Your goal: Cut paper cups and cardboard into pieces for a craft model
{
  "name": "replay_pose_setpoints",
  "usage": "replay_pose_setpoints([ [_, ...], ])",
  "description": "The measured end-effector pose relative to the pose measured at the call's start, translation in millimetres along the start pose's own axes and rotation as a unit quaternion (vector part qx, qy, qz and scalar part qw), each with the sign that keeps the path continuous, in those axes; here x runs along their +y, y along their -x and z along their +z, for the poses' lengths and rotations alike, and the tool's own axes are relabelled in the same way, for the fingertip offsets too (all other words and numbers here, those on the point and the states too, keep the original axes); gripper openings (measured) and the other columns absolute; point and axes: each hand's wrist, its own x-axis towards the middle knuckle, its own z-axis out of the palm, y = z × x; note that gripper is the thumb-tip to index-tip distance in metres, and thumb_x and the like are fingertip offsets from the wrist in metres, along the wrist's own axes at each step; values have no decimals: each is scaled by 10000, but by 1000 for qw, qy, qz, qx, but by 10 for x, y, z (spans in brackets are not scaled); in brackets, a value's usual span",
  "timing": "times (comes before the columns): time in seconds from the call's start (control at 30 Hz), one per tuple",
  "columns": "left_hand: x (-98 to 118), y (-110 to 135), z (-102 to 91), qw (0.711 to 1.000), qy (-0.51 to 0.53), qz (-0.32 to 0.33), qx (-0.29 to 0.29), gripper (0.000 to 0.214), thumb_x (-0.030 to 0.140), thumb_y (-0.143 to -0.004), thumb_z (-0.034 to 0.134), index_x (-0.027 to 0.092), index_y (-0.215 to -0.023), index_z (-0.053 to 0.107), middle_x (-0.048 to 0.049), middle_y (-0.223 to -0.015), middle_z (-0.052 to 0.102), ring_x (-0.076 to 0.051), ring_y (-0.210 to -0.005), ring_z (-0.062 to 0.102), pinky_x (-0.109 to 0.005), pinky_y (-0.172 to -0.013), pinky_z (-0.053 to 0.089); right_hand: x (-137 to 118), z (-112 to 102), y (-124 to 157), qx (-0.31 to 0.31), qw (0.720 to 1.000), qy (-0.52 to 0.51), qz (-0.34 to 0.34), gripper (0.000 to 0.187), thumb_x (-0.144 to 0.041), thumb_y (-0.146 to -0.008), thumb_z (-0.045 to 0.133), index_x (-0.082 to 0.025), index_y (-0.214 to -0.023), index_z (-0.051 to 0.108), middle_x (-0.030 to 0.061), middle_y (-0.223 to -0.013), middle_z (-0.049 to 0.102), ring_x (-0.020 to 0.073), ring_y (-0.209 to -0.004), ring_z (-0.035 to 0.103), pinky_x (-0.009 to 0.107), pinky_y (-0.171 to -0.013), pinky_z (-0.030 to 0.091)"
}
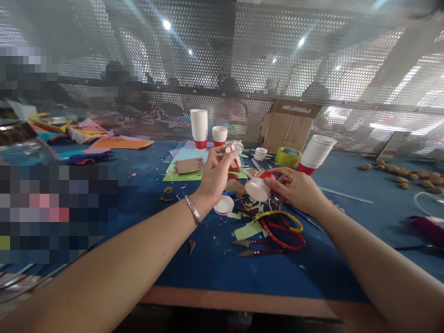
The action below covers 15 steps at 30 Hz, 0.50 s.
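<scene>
My left hand (pixel 215 175) pinches a curled red-and-white piece (pixel 236 149) above the blue table (pixel 208 273); my fingers cover part of it, and its exact shape is hard to make out. My right hand (pixel 294 186) holds a white disc-like cup base (pixel 257 190) by its edge, some red showing behind it. That hand also hides the foot of the leaning cup stack (pixel 318 150).

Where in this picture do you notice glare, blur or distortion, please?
Head view: bright lights throw streaky glare across the perforated screen; head view: the scene beyond it is hazy, while the left hand and right hand look clearer; head view: the rightmost paper-cup stack leans outward, perhaps lens distortion.
</scene>
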Motion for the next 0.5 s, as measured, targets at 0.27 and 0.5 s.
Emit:
replay_pose_setpoints([
  [0.27, -6, -14, -18, 1000, 5, 10, -4, 321, 374, -806, 693, 217, -1023, 516, -10, -756, 639, -155, -635, 638, -255, -531, 509, -32, 73, 37, 7, 990, 136, -38, 572, -544, -882, 624, -189, -1330, 640, 58, -874, 781, 225, -719, 700, 321, -634, 496],
  [0.5, 10, 3, -30, 1000, -12, 8, -11, 321, 375, -827, 672, 211, -1043, 501, 13, -745, 624, -138, -645, 640, -228, -542, 513, 33, 126, -16, 37, 985, 166, -40, 221, -302, -894, 580, -207, -1001, 748, 37, -834, 780, 211, -712, 695, 299, -639, 463],
])
